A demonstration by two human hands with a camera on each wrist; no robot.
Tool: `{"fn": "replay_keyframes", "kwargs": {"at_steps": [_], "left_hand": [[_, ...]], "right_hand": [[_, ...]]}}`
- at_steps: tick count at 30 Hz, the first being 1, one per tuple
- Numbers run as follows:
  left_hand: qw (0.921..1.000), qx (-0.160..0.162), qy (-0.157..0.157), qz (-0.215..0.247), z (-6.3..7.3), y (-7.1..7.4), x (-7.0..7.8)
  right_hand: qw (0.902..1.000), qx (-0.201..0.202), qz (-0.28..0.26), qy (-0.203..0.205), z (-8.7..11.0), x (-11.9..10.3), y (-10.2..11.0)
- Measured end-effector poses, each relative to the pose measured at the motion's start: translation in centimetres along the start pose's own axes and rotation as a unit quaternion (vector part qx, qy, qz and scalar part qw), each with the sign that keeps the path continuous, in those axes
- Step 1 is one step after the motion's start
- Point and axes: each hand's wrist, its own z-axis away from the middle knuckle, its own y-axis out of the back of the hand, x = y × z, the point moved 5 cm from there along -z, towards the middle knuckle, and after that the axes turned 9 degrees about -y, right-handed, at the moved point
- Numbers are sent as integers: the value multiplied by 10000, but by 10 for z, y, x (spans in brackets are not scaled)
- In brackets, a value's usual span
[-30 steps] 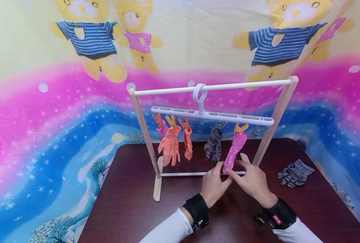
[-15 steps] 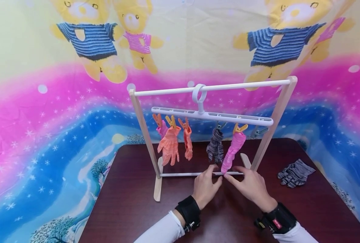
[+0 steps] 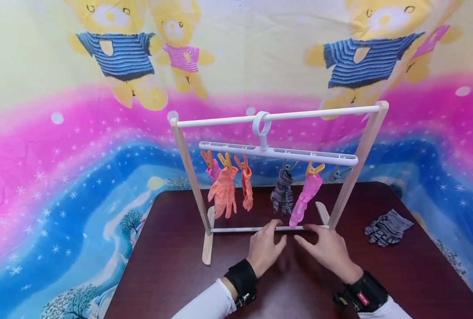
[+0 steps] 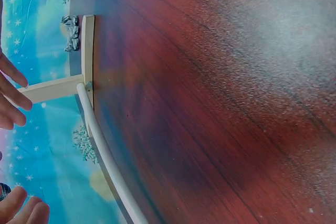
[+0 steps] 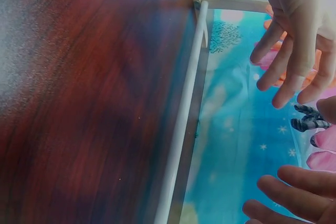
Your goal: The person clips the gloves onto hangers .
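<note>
A pink glove [image 3: 306, 199] hangs narrow and slightly slanted from a yellow clothespin [image 3: 315, 168] on the white hanger [image 3: 316, 156]. Just below and left of its lower end is my left hand [image 3: 265, 246], fingers relaxed and holding nothing. My right hand [image 3: 329, 249] is at the lower right of the glove, thumb and fingers spread apart, also holding nothing. A grey-black glove [image 3: 283, 192] hangs beside the pink one. In the right wrist view both hands face each other with a gap between, the pink fingertips [image 5: 323, 140] showing at the edge.
The hanger hooks over the top bar [image 3: 324, 113] of a wooden rack; its lower bar [image 3: 236, 229] runs behind my hands. Orange gloves [image 3: 223, 192] and another pink item [image 3: 213, 169] hang at the left. A blue-grey clothespin [image 3: 342, 173] holds nothing. One grey-black glove [image 3: 388, 227] lies on the table at right.
Both hands have let go of the pink glove's lower end and drawn apart, the left one leftward and down. The glove now hangs free, its lower end slightly further left.
</note>
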Motion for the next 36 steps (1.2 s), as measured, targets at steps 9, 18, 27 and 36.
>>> {"fn": "replay_keyframes", "kwargs": {"at_steps": [9,18,27,36], "left_hand": [[9994,-166,-31,-311,5,0,-3],[9977,-502,-159,-428,9,-3,-7],[9950,-914,-203,-344,13,-11,-6],[9917,-1183,-352,-373,14,-16,1]], "right_hand": [[9996,132,55,252,5,2,-4],[9992,164,102,360,8,4,-7],[9995,104,137,260,10,12,-8],[9997,-12,154,197,12,23,-8]]}}
